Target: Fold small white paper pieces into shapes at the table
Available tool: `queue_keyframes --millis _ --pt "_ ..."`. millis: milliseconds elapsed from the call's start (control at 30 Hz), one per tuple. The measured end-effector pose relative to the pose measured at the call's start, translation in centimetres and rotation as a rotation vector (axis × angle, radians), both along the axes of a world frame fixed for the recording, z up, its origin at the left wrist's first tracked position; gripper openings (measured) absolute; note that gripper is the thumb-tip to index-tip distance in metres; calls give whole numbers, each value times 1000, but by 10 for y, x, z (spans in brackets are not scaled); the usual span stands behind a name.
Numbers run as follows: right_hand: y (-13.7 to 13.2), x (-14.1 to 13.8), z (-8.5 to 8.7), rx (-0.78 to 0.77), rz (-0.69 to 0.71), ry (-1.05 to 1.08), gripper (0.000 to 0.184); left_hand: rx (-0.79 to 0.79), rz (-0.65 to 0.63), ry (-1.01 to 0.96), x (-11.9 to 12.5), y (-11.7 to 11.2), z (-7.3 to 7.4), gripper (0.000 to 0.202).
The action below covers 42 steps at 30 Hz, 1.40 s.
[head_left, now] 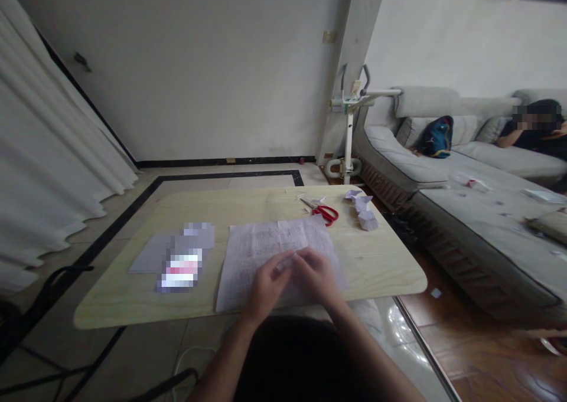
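Note:
My left hand [271, 279] and my right hand [315, 272] meet over a large printed paper sheet [248, 260] spread on the wooden table. Between their fingertips is a small pale piece of paper [284, 262], mostly hidden by the fingers. Both hands are closed on it. Beyond the sheet, at its far right corner, lie red-handled scissors [326, 214] with small paper scraps near the blades. Further right stand several folded paper pieces [367, 219] in a row.
The pale wooden table [381, 266] has rounded corners. On its left are a stack of paper [146, 254] and a bright blurred-out device [181, 270]. At the right, a person [535, 127] is on a grey sofa [482, 213] with a blue backpack [436, 137].

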State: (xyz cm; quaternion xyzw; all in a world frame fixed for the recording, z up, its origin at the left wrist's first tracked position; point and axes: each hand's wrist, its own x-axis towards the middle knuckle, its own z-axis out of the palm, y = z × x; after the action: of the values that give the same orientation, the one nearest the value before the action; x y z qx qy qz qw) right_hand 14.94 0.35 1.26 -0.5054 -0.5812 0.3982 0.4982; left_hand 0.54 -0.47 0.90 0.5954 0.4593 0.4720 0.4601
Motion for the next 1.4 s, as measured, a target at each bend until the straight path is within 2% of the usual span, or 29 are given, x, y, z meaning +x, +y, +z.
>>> queue_keyframes --millis 233,500,800,967,1400 --pt "-1 -1 4 52 5 -49 19 19 23 13 0 -1 0 29" --pt "-1 0 5 39 21 -6 17 0 40 22 1 -2 -1 32" --pt "-1 1 4 27 21 3 16 -51 41 -109 4 0 -1 30" --pt "-1 1 4 34 4 -14 18 -76 95 -84 5 1 -5 33" --pt "-2 1 5 29 22 -30 17 -53 81 -32 2 0 -4 26"
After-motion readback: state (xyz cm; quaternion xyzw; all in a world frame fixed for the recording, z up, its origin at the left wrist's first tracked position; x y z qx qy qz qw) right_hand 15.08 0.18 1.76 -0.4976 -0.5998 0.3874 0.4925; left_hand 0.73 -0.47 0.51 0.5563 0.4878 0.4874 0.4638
